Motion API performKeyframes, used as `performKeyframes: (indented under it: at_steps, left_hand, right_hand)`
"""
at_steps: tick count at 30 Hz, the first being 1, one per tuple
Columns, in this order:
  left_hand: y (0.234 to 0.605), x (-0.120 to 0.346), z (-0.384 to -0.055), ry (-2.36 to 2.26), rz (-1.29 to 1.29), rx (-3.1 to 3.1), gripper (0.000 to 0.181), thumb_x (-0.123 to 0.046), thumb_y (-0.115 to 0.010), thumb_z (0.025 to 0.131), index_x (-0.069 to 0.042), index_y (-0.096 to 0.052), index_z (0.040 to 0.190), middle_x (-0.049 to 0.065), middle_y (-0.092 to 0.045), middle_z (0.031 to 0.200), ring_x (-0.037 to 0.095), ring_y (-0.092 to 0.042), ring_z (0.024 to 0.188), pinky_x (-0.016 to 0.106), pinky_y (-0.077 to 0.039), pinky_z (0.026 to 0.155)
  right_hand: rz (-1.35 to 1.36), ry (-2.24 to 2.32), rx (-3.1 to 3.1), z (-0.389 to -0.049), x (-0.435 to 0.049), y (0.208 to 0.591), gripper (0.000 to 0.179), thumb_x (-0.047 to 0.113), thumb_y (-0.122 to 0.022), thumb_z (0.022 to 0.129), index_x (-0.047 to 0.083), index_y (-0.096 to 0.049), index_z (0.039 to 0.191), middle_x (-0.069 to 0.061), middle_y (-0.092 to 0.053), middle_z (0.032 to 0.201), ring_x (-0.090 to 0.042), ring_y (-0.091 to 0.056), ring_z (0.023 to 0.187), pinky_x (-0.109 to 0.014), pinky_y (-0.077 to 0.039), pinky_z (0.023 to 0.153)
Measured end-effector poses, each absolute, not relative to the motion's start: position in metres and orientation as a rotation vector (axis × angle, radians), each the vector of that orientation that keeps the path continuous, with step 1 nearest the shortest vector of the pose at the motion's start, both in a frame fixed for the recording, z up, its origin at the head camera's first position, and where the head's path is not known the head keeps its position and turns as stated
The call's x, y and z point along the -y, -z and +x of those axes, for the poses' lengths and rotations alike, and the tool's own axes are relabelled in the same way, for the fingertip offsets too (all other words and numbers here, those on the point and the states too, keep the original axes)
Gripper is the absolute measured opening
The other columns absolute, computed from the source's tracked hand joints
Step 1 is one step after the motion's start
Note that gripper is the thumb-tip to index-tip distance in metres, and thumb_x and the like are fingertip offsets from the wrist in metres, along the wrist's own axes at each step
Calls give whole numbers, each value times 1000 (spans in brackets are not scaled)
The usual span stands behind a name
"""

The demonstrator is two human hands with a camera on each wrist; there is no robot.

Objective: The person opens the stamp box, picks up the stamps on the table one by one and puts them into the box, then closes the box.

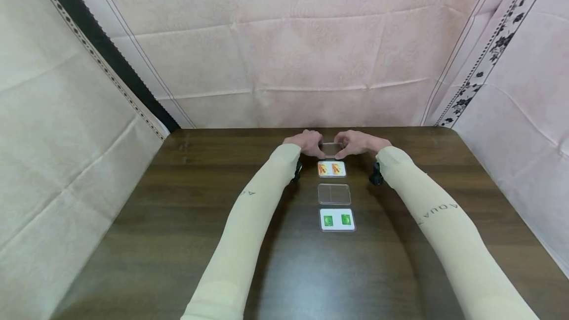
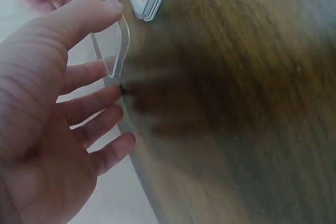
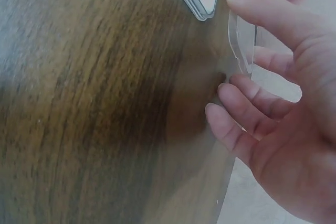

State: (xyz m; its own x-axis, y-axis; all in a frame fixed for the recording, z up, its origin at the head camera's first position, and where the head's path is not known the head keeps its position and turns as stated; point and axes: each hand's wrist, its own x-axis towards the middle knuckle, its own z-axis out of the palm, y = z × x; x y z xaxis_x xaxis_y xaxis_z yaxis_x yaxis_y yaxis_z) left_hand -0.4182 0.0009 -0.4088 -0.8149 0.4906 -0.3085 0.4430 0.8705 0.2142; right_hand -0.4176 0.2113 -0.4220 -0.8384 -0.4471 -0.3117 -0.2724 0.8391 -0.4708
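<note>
At the table's far edge, my left hand (image 1: 308,142) and right hand (image 1: 359,142) hold a clear plastic lid (image 1: 331,149) between them by its two ends. In the left wrist view, the left thumb lies on the near edge of the lid (image 2: 111,40) with fingers behind it. The right wrist view shows the right thumb on the lid (image 3: 237,35) in the same way, the lower fingers spread loosely. Just nearer than the hands lies a flat case of white cards (image 1: 331,169) with two orange pictures.
Closer in, in the same column, another clear lid (image 1: 334,194) lies flat on the brown wooden table (image 1: 155,241). Below it is a case of white cards (image 1: 337,220) with two green pictures. Pale cloth (image 1: 311,63) hangs behind the table and at both sides.
</note>
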Motion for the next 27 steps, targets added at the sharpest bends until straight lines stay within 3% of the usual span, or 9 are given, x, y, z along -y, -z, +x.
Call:
performKeyframes:
  at_steps: [7,16,27]
  left_hand:
    - [396,1,-411,-172,722,-2663,45,-45,-66,89,-15,-60,121,1,-62,105,16,-58,91,33,-49,78]
    - [387,3,-406,-124,758,-2671,46,-45,-65,89,-13,-59,122,1,-63,105,16,-59,89,32,-49,77]
    - [378,5,-400,-95,777,-2662,45,-45,-65,89,-14,-59,121,0,-64,105,15,-59,89,31,-48,76]
  right_hand:
    - [-555,553,-2649,-414,-209,417,63,43,-76,82,10,-52,129,-13,-59,107,-25,-54,90,-34,-44,75]
    - [-628,519,-2694,-409,-207,410,63,43,-77,82,7,-54,127,-10,-59,96,-22,-53,81,-33,-41,67]
    - [-686,499,-2721,-398,-206,403,59,42,-76,82,8,-55,126,-9,-58,96,-21,-52,79,-32,-41,65]
